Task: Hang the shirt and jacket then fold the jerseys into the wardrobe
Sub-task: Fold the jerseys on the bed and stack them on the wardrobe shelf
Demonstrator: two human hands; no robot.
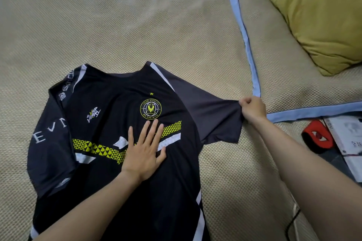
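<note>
While the jersey lies front-up on the mat, near its front edge, the left hand rests flat on the chest, fingers spread, palm down over the yellow stripe — open, gripping nothing, likely pinning the cloth so it doesn't slide. Right hand is closed in a pinch on the hem of the right-side sleeve, pulling it out taut toward the mat's right edge. Looks like smoothing and squaring up before the first fold; judging by this, the sleeve gets folded in over the body next. The opposite sleeve is bunched and tucked partly under at the left, so that side still needs flattening. Lower hem runs out of frame at the bottom — can't tell if it's straight.

Around: a second mat with blue trim overlaps at the right, its corner just beside the right hand. A green pillow sits on it toward the far right corner, well apart from the jersey. Past the right edge, on the floor, a red-and-black item and a white box; a dark cable trails near the right forearm. None of it blocks the fold — the mat beyond the collar is open. No wardrobe, shirt or jacket in view.
</note>
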